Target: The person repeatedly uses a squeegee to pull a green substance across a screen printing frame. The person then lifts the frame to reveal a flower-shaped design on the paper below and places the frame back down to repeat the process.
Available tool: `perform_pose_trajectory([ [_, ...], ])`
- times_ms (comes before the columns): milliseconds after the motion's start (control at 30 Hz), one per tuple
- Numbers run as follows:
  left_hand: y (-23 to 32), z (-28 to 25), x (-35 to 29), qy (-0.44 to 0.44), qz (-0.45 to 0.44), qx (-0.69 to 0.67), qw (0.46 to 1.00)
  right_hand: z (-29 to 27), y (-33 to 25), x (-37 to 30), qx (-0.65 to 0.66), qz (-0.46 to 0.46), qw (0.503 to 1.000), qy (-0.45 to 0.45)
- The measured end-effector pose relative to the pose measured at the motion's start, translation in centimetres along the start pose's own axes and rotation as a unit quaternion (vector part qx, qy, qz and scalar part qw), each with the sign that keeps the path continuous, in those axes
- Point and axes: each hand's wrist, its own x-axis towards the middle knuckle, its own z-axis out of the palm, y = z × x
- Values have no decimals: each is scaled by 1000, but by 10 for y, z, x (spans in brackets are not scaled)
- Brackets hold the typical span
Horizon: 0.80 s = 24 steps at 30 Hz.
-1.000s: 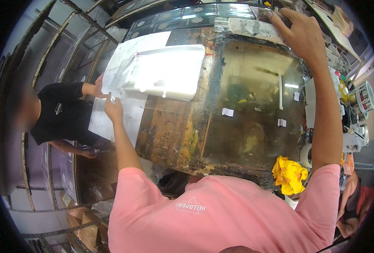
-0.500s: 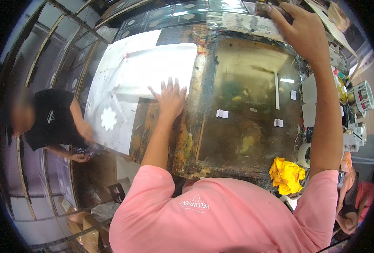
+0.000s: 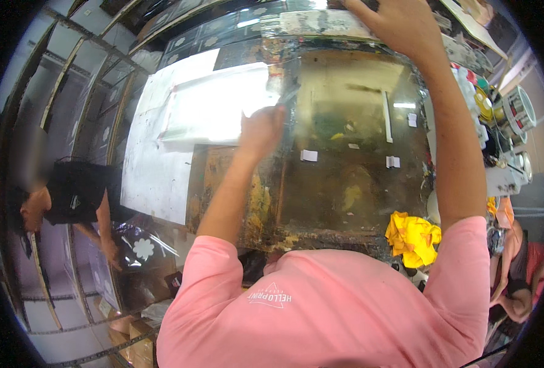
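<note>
My left hand (image 3: pixel 263 130) is slightly blurred, its fingers curled together at the right edge of a clear plastic sheet (image 3: pixel 217 104). The sheet lies shiny over a white board (image 3: pixel 155 168), and its edge by my fingers looks lifted. My right arm reaches up along the right side of a framed, stained brownish screen (image 3: pixel 327 202). At the far edge my right hand (image 3: pixel 404 27) is bent around something dark; the top of the picture cuts off its fingers.
At left, a co-worker (image 3: pixel 79 193) holds clear plastic with a white flower print (image 3: pixel 143 248). A crumpled yellow cloth (image 3: pixel 413 239) lies by the screen's near right corner. Tins and pots (image 3: pixel 514 113) stand at right. Metal racks (image 3: pixel 69 80) line the left. Dark flower-printed sheets (image 3: pixel 210 40) lie at the back.
My left hand went from lying spread on the plastic to curled at its right edge. The flower-printed plastic left the white board and is with the co-worker. My right hand shifted up and left in view.
</note>
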Motion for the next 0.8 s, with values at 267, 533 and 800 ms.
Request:
perform_pose_trajectory([
  [267,119,89,-38,-65,123,53,989,3,12,-1,-15,-3,999,-33],
  [533,185,127,-7,-8,183,-10,983,7,13,13,-9,-15,1000,4],
  [800,206,132,-19,-10,190,-32,981,6,20,25,-24,0,1000,-19],
])
